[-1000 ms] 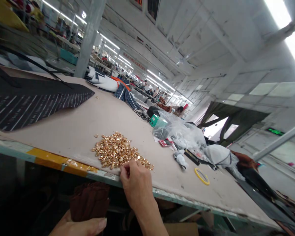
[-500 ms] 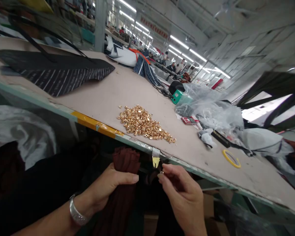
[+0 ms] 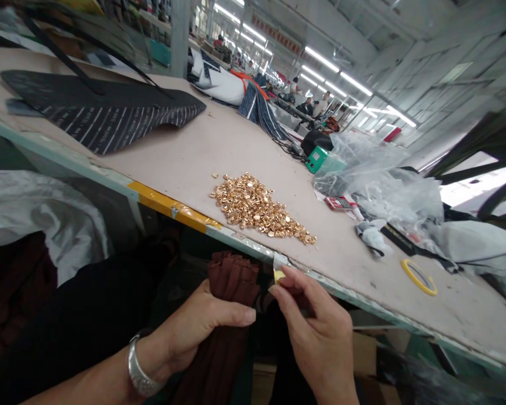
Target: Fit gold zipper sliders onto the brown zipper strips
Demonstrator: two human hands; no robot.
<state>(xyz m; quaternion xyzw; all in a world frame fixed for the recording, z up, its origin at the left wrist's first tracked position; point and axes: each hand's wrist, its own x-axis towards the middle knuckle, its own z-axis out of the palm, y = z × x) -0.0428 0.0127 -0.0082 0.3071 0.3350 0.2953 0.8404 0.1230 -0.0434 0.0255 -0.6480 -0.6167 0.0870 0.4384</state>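
Note:
My left hand [image 3: 202,323] is wrapped round a bundle of brown fabric strips [image 3: 234,277], its thumb lying across the front. The folded ends point up just below the table edge. My right hand [image 3: 318,332] pinches with thumb and forefinger at a small yellow slotted tab [image 3: 278,275], which hangs from the table edge under clear tape. A tiny shiny metal piece showed in this pinch a moment ago; the fingers now mostly hide it. On the table, behind both hands, lies a heap of small gold-coloured metal fittings [image 3: 257,208].
The sloping-looking table [image 3: 160,163] has yellow tape [image 3: 168,207] on its front edge. Dark striped fabric [image 3: 109,124] lies left. To the right are a green box [image 3: 317,159], clear plastic bags [image 3: 375,174] and a yellow tape roll [image 3: 419,277]. People work far back.
My right hand has brought its pinched fingertips up against the yellow tab, covering part of it. My left hand keeps its hold on the brown strips. The view has shifted slightly.

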